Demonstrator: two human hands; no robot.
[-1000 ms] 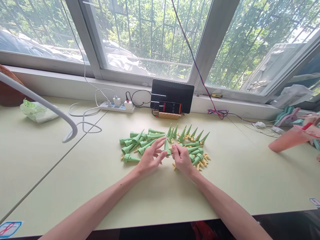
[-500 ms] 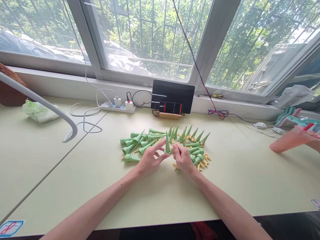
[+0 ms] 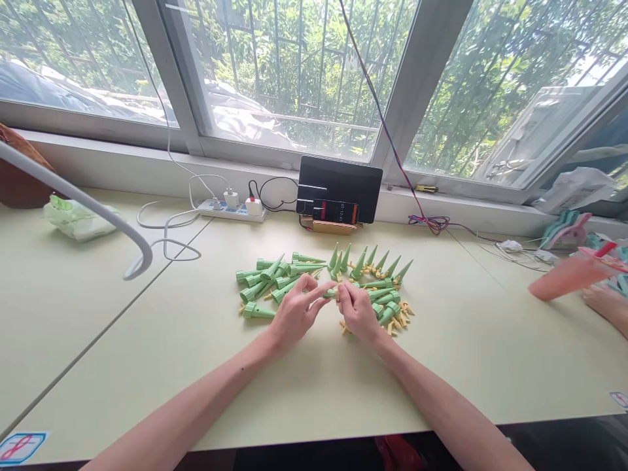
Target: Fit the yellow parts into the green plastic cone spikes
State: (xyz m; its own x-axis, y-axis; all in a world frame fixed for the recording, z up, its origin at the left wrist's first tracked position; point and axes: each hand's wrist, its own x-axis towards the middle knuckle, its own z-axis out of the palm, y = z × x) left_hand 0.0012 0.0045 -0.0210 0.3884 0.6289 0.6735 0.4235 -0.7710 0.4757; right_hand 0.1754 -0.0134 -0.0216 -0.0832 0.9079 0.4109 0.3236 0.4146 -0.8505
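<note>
Working before the phone (image 3: 338, 211), the left hand (image 3: 298, 309) pinched a cone (image 3: 329, 294), the curled right hand (image 3: 360, 314) apparently a peg (image 3: 338, 295); likely insertion called for alignment.

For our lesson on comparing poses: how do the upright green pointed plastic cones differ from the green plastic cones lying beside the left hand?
Pose: the upright green cones point upward; the lying green cones rest on their sides or lean across one another.
Arrangement: the upright green cones stand in a rough arc; the lying green cones form a loose heap.
Shared: green colour, tapering shape.
</note>
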